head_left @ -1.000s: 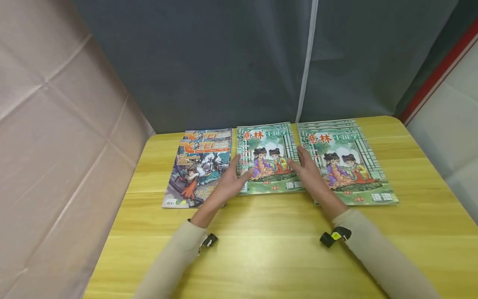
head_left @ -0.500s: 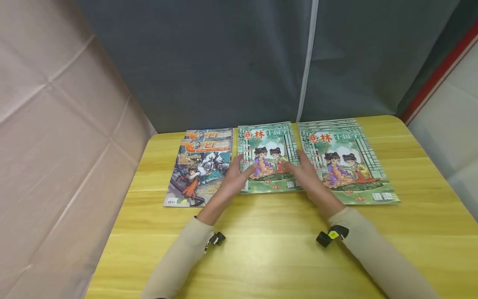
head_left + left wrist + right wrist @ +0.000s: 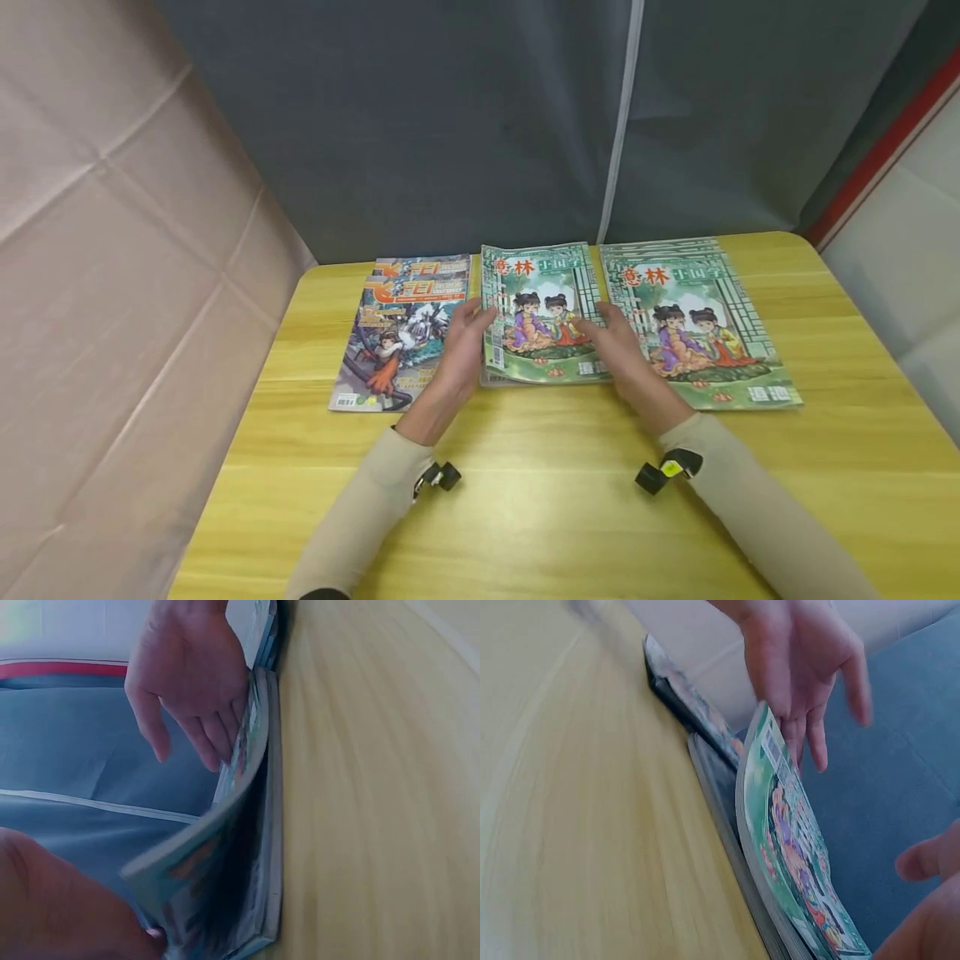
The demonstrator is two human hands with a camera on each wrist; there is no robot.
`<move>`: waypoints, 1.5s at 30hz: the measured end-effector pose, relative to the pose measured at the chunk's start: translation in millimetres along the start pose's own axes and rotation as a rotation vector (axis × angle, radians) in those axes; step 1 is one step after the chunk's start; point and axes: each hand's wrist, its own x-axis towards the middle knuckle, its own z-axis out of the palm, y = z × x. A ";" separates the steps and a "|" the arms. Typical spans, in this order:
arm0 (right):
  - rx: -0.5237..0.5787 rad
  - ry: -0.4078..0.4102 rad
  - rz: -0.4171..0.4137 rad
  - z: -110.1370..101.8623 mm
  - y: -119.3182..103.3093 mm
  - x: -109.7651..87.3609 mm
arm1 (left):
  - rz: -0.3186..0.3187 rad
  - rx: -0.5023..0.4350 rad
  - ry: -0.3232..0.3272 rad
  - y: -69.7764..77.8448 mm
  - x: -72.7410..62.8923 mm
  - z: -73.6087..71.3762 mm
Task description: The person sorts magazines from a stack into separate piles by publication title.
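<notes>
At the middle magazine pile, a green-covered magazine (image 3: 543, 321) has its left side bent upward. My left hand (image 3: 459, 350) is at that lifted edge; in the right wrist view, some of its fingers go behind the magazine (image 3: 791, 847) and its thumb stands apart from the cover. In the left wrist view, a gap shows below the raised magazine (image 3: 199, 847). My right hand (image 3: 626, 354) is at the pile's right edge, fingers extended in the left wrist view and thumb over the cover in the head view. Its fingertips are partly hidden.
Left of the middle pile lie overlapping FEI magazines (image 3: 397, 367). A fanned stack of matching green magazines (image 3: 708, 342) lies to the right. All rest on a yellow wood-grain table (image 3: 540, 500), with a dark grey curtain (image 3: 450, 125) behind.
My left hand has shifted slightly upward in the head view, and the green magazine's left side has bent up from lying flat. My right hand has barely moved.
</notes>
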 end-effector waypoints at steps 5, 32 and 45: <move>0.081 -0.014 0.016 -4.0 1.9 -0.9 | -0.044 -0.106 0.027 -6.2 6.2 -1.0; 0.284 0.015 -0.040 -17.9 -26.2 -4.4 | 0.017 -0.116 0.014 -16.6 14.6 4.5; 0.240 0.049 -0.041 -23.4 -24.1 -12.2 | 0.091 -0.165 0.016 -16.0 7.5 7.0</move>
